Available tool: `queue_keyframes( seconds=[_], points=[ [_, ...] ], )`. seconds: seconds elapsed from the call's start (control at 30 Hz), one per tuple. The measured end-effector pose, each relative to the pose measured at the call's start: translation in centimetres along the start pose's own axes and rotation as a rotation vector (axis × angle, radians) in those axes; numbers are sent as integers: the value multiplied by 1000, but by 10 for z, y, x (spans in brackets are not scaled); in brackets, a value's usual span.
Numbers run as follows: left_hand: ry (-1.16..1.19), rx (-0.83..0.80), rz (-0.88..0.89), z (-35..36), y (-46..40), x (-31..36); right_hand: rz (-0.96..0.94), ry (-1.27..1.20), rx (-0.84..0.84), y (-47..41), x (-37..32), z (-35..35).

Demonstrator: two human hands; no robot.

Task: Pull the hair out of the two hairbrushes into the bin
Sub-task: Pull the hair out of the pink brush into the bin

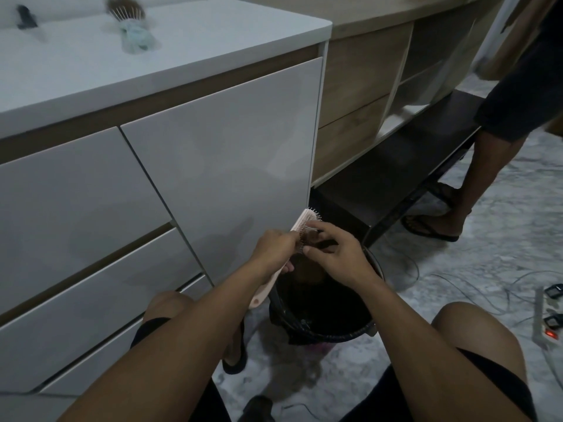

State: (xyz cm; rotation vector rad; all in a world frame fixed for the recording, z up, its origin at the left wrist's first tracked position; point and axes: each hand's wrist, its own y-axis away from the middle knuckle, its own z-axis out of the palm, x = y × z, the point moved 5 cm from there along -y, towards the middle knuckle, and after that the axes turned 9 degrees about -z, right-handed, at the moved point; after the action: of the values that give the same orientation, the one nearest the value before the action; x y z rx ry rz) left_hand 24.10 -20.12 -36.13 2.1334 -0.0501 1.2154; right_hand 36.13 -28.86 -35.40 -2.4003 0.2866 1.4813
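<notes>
My left hand [274, 249] grips a pink hairbrush [304, 221] by its neck, head tilted up, handle pointing down past my wrist. It hangs over a black bin [329, 330] lined with a dark bag on the floor between my knees. My right hand [338, 254] rests on the bristle side, fingers pinching at dark hair there. A second hairbrush [126, 10], pale green handle and full of brown hair, lies on the white countertop [198, 53] at the top left.
White drawer fronts [213, 166] stand directly left of the bin. Another person's legs in sandals [438, 226] stand at the right by a dark low shelf. Cables and a power strip [545, 327] lie on the marble floor to the right. A dark object [26, 18] sits on the countertop.
</notes>
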Motion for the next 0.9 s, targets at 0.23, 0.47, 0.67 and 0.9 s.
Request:
queue_keyframes(
  seconds=[0.23, 0.47, 0.67, 0.9],
  points=[
    [49, 19, 2, -2, 1, 3, 103, 49, 160, -3, 7, -10],
    [54, -27, 42, 4, 2, 10, 116, -77, 14, 1, 0, 1],
    [12, -17, 89, 4, 5, 14, 115, -52, 62, -1, 4, -3],
    [-8, 200, 104, -13, -3, 9, 202, 144, 55, -4, 12, -18]
  ],
)
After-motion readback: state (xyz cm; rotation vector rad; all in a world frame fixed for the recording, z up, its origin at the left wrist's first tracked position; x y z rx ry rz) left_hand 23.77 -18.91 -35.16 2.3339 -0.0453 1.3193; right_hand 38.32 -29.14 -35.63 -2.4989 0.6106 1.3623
